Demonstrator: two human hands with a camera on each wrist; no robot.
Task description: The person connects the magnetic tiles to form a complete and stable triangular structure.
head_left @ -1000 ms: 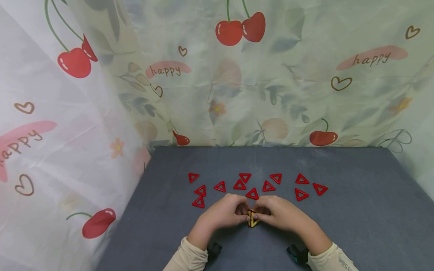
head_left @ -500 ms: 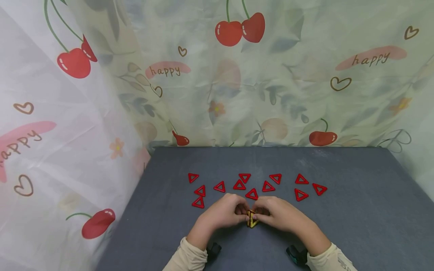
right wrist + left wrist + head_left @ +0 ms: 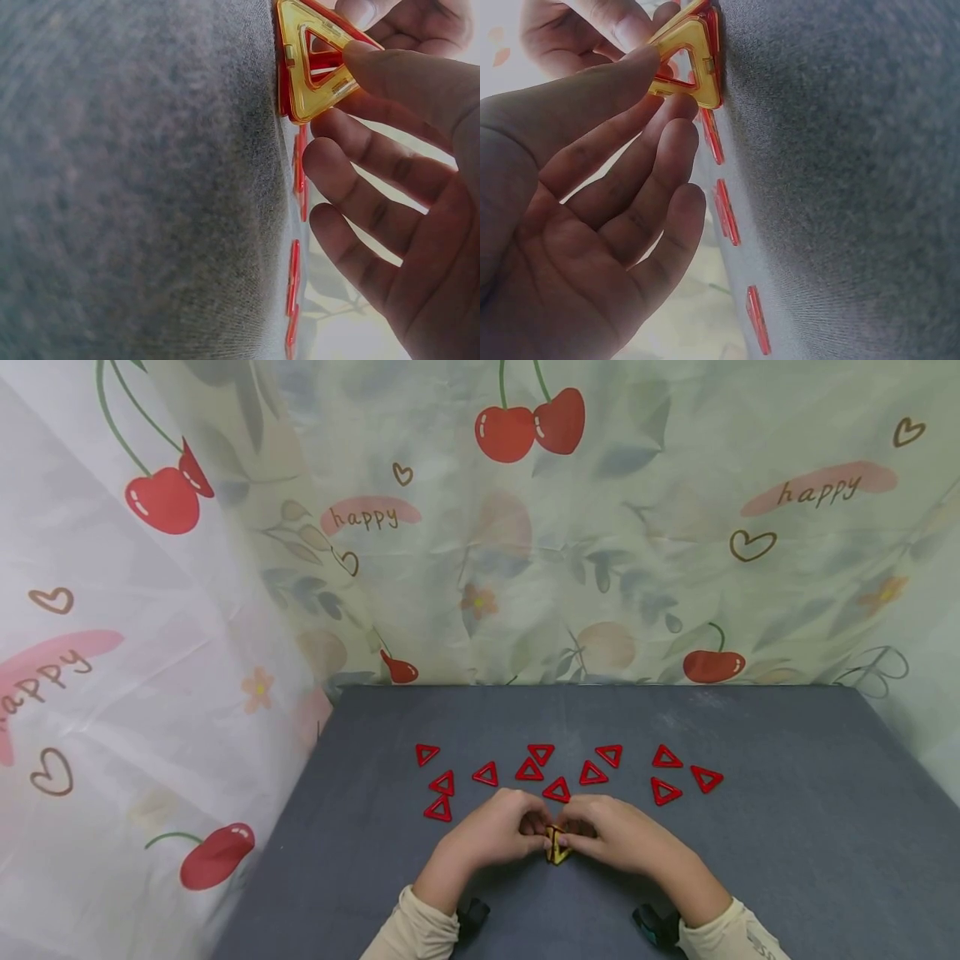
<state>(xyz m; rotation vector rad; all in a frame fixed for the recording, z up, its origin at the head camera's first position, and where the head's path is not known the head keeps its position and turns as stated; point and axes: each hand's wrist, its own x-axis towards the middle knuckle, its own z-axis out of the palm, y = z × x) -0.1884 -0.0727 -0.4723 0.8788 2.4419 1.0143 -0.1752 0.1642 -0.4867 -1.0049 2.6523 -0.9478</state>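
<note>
In the head view my left hand [image 3: 491, 831] and right hand [image 3: 622, 831] meet over the near middle of the table, around a small upright cluster of yellow and red magnetic triangle tiles [image 3: 557, 855]. The left wrist view shows my left thumb and index finger pinching a yellow triangle tile [image 3: 706, 79], with red edges behind it. From the right wrist, a yellow triangle tile [image 3: 298, 90] is pinched by my right thumb and fingers, red showing through its opening. The other fingers of both hands are loosely bent. The cluster's far side is hidden by the hands.
Several red triangle tiles lie flat beyond the hands, among them a left one [image 3: 427, 753], a middle one [image 3: 558, 799] and a right one [image 3: 697, 781]. The dark grey table [image 3: 360, 893] ends at a printed curtain [image 3: 435, 610] behind and at the left.
</note>
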